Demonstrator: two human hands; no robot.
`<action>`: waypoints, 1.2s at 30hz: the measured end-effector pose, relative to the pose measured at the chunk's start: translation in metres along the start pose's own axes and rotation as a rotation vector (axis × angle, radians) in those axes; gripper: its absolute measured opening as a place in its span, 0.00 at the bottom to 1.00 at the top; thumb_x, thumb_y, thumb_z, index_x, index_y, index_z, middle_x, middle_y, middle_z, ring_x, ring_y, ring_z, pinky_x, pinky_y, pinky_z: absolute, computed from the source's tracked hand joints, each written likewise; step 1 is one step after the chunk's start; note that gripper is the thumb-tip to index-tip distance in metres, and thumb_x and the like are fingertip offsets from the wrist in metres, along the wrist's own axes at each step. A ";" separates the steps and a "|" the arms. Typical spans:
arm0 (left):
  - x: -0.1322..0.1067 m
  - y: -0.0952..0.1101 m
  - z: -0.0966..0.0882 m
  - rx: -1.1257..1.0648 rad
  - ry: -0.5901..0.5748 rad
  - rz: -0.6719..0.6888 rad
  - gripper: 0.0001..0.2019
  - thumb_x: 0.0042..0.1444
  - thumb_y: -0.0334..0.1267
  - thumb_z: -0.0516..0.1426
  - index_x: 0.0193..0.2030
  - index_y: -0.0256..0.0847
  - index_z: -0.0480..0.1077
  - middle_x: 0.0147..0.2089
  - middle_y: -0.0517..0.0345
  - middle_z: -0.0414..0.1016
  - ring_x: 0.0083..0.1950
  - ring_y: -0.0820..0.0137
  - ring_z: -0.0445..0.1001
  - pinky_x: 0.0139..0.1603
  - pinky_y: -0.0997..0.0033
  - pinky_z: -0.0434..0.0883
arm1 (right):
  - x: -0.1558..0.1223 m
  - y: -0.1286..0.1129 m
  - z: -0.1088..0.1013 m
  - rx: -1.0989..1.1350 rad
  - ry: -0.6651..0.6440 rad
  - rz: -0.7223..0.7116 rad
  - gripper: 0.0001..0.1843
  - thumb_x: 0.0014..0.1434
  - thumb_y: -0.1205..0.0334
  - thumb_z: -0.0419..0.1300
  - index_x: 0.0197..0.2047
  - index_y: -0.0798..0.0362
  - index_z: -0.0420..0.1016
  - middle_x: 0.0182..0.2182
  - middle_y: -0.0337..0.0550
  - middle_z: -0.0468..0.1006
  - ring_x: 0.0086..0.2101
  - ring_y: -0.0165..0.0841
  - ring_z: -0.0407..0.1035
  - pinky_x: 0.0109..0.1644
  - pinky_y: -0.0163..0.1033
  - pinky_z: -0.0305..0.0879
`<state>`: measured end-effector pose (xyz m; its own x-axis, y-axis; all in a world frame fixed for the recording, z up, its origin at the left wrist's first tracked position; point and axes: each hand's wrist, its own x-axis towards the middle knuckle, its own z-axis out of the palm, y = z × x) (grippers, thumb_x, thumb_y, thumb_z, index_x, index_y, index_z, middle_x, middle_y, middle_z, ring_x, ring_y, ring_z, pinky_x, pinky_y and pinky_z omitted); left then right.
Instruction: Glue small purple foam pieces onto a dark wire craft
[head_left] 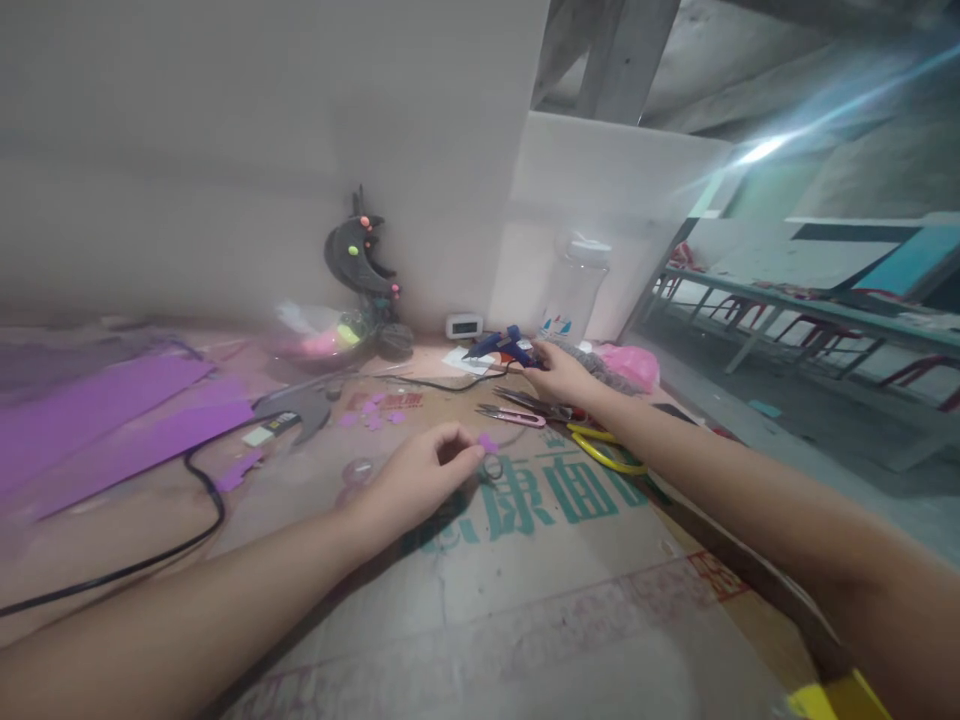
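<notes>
My left hand point(420, 470) is closed in a pinch over the printed cardboard point(465, 600). A small purple cutout point(487, 443) is held at its fingertips, and a small ring point(493, 467) shows just below them. Farther back, my right hand point(562, 374) is closed around the handle of a blue glue gun point(501, 346), whose nozzle points left. A black cord hangs from the gun. Thread snips point(514, 416) with a pink handle and yellow-handled scissors point(611, 455) lie in front of my right hand. Several purple scraps point(373, 412) are scattered behind my left hand.
Purple sheets point(112, 420) and a black cable point(217, 500) lie at left. Along the back stand a black crescent ornament point(360, 260) with coloured balls, a small white digital display point(464, 326) and a clear bottle point(574, 285). A pink bag point(631, 367) rests at right.
</notes>
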<state>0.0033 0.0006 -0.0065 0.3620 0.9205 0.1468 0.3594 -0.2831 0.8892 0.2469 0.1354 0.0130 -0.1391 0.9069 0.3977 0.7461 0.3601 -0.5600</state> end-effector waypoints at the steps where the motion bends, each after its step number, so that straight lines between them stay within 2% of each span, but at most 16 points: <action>1: 0.000 0.000 0.000 -0.006 -0.004 -0.007 0.11 0.59 0.45 0.53 0.31 0.40 0.67 0.29 0.60 0.72 0.29 0.72 0.66 0.30 0.74 0.62 | 0.010 0.001 0.002 -0.018 -0.016 0.016 0.27 0.52 0.63 0.64 0.56 0.58 0.69 0.52 0.53 0.75 0.51 0.42 0.70 0.57 0.45 0.63; 5: 0.000 0.001 0.000 -0.036 -0.020 -0.015 0.11 0.59 0.45 0.53 0.31 0.40 0.66 0.30 0.60 0.72 0.31 0.71 0.68 0.32 0.74 0.63 | 0.038 0.003 0.013 -0.079 -0.106 0.075 0.23 0.53 0.61 0.65 0.51 0.58 0.73 0.47 0.52 0.79 0.45 0.41 0.73 0.51 0.42 0.66; 9: 0.000 0.000 0.000 -0.060 -0.024 -0.012 0.12 0.59 0.45 0.53 0.30 0.40 0.66 0.29 0.60 0.71 0.30 0.71 0.68 0.32 0.74 0.64 | 0.047 0.003 0.023 -0.140 -0.134 0.105 0.17 0.52 0.61 0.66 0.44 0.60 0.76 0.40 0.52 0.81 0.40 0.41 0.75 0.46 0.41 0.68; 13: 0.000 0.003 0.000 -0.078 -0.027 -0.026 0.11 0.58 0.45 0.53 0.29 0.41 0.65 0.27 0.61 0.71 0.27 0.73 0.66 0.28 0.75 0.61 | 0.044 0.002 0.019 -0.166 -0.092 0.090 0.18 0.53 0.59 0.65 0.45 0.60 0.75 0.40 0.53 0.81 0.40 0.40 0.74 0.46 0.40 0.67; 19: 0.001 0.001 0.001 -0.059 -0.025 -0.017 0.11 0.57 0.45 0.53 0.30 0.40 0.66 0.28 0.61 0.72 0.29 0.71 0.68 0.30 0.74 0.62 | 0.024 -0.004 0.003 -0.118 -0.073 0.085 0.18 0.57 0.55 0.61 0.47 0.59 0.72 0.33 0.50 0.81 0.29 0.35 0.75 0.37 0.38 0.69; 21: 0.001 0.000 0.001 -0.064 -0.029 -0.013 0.11 0.58 0.45 0.53 0.31 0.41 0.66 0.29 0.61 0.72 0.30 0.71 0.69 0.31 0.74 0.63 | 0.020 -0.008 0.004 -0.098 -0.065 0.074 0.18 0.58 0.56 0.60 0.48 0.59 0.72 0.37 0.51 0.81 0.31 0.36 0.75 0.39 0.38 0.69; 24: 0.001 -0.001 0.001 -0.044 -0.017 -0.011 0.11 0.58 0.45 0.52 0.31 0.41 0.66 0.29 0.61 0.72 0.31 0.70 0.69 0.32 0.73 0.64 | 0.022 -0.014 0.010 -0.077 -0.068 0.019 0.17 0.59 0.57 0.59 0.49 0.57 0.74 0.44 0.50 0.80 0.42 0.37 0.75 0.47 0.38 0.68; 26: 0.001 -0.001 0.000 -0.033 -0.013 -0.004 0.11 0.58 0.45 0.52 0.31 0.41 0.66 0.29 0.61 0.72 0.31 0.70 0.69 0.32 0.73 0.63 | 0.029 -0.017 0.015 -0.066 -0.109 -0.015 0.15 0.60 0.58 0.58 0.47 0.56 0.76 0.44 0.48 0.80 0.45 0.37 0.73 0.49 0.37 0.66; 31: 0.001 0.000 0.000 -0.027 -0.014 0.002 0.12 0.59 0.45 0.52 0.29 0.41 0.65 0.27 0.62 0.70 0.29 0.72 0.65 0.29 0.74 0.62 | 0.051 -0.023 0.036 -0.082 -0.212 -0.004 0.09 0.56 0.62 0.61 0.32 0.58 0.79 0.33 0.49 0.82 0.37 0.39 0.75 0.45 0.38 0.67; 33: 0.001 0.000 0.001 -0.036 -0.019 0.000 0.12 0.59 0.45 0.52 0.30 0.41 0.65 0.28 0.61 0.70 0.29 0.71 0.66 0.29 0.74 0.62 | 0.058 -0.026 0.044 -0.066 -0.226 0.006 0.09 0.56 0.62 0.61 0.31 0.58 0.78 0.31 0.48 0.82 0.35 0.39 0.75 0.42 0.38 0.68; 36: 0.002 -0.001 0.002 -0.058 -0.025 -0.011 0.11 0.59 0.45 0.52 0.30 0.41 0.65 0.28 0.61 0.70 0.29 0.71 0.66 0.30 0.74 0.62 | 0.064 -0.033 0.048 -0.015 -0.205 0.011 0.09 0.57 0.60 0.61 0.35 0.58 0.78 0.33 0.49 0.82 0.34 0.37 0.76 0.40 0.37 0.69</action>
<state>0.0050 0.0026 -0.0082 0.3796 0.9165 0.1264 0.3136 -0.2560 0.9144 0.1817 0.1920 0.0222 -0.2592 0.9368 0.2348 0.7575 0.3480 -0.5523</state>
